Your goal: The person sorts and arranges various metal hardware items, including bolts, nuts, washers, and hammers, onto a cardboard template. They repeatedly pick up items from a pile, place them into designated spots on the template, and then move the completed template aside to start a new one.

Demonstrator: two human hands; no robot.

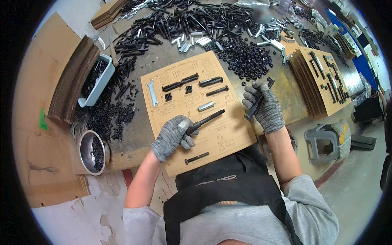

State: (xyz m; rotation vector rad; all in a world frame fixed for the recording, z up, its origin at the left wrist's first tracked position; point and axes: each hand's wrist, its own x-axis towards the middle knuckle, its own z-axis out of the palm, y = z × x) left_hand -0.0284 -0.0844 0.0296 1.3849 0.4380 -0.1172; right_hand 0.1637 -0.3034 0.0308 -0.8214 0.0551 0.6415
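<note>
My left hand (174,136), in a grey knit glove, is closed round a long black bolt (209,118) above a brown cardboard sheet (239,136) printed with part outlines. My gloved right hand (266,107) grips a black metal piece (255,107) with a crosswise end, just off the sheet's right edge; its exact kind is partly hidden by the fingers. On the sheet lie a silver open-end wrench (152,93), a pair of thick black bolts (180,82), more black bolts (210,82), small black screws (188,89), a silver sleeve (206,106) and a single bolt (197,158) near the front.
Heaped black bolts (183,22) and black nuts (246,57) cover the table's far side, with silver sleeves (201,41) between. Leftward are a pale blue bin (107,73), loose screws (108,118) and a steel bowl (85,152). Filled cardboard sheets (322,87) stand stacked at right.
</note>
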